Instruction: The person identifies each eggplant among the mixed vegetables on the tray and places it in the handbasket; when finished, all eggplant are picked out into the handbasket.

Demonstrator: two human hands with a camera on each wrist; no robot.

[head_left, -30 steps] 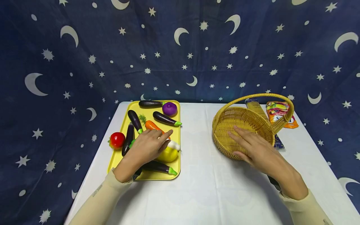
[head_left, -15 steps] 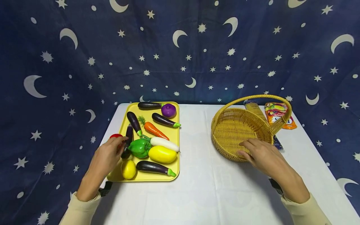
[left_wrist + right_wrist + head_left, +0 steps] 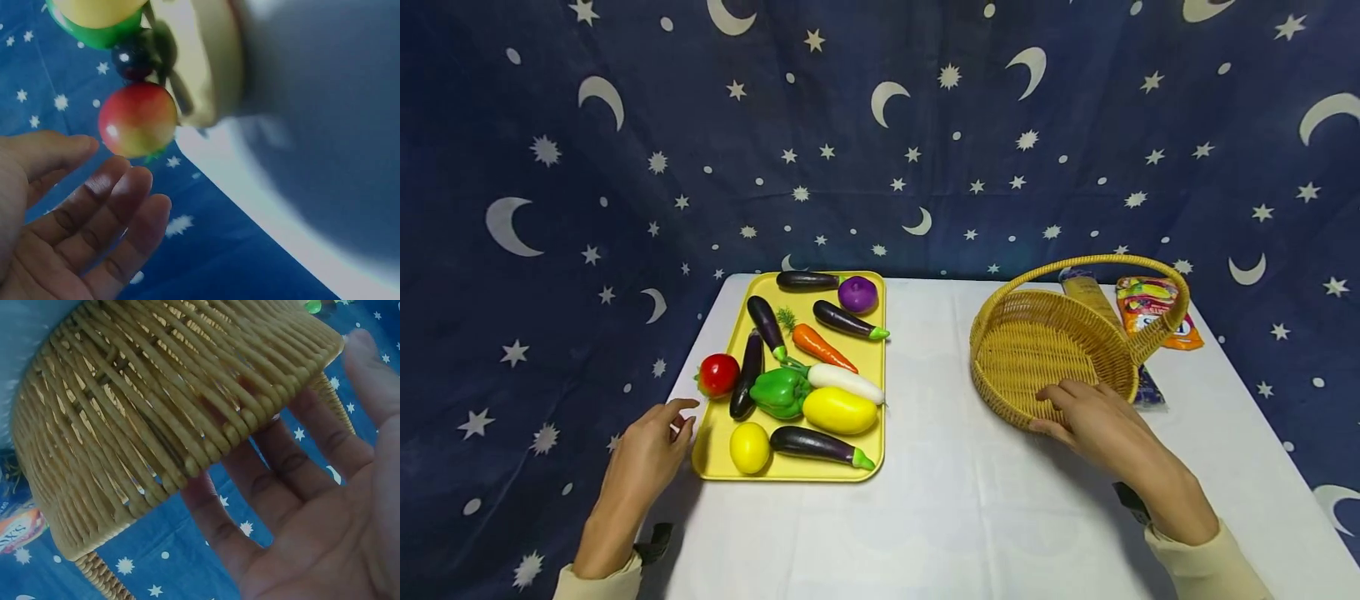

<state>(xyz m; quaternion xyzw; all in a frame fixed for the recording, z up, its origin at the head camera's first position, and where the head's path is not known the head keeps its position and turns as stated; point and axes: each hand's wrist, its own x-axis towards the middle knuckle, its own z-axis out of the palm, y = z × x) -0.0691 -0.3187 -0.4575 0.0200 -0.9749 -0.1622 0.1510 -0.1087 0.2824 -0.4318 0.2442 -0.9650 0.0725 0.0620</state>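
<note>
My left hand (image 3: 643, 454) is beside the left edge of the yellow tray (image 3: 790, 475), its fingers loosely bent with nothing in them. Nearest to it is a shiny red tomato (image 3: 718, 375), lying at the tray's left rim. In the left wrist view the tomato (image 3: 139, 119) is just beyond the fingertips, apart from them. My right hand (image 3: 1105, 421) holds the near rim of the yellow wicker basket (image 3: 1030, 350). In the right wrist view its fingers (image 3: 269, 487) hook over the rim of the basket (image 3: 144, 419), hiding the fingertips.
On the tray lie several eggplants (image 3: 812, 446), a green pepper (image 3: 781, 393), a carrot (image 3: 823, 347), a white radish (image 3: 846, 382), a yellow mango-like fruit (image 3: 840, 410), a lemon (image 3: 749, 447) and a purple onion (image 3: 857, 295). Behind the basket are an orange packet (image 3: 1150, 308) and a long bag (image 3: 1090, 292).
My left hand has moved from over the tray, past the tomato, to the tray's left side. My right hand's fingers have drawn back from over the basket to its near rim.
</note>
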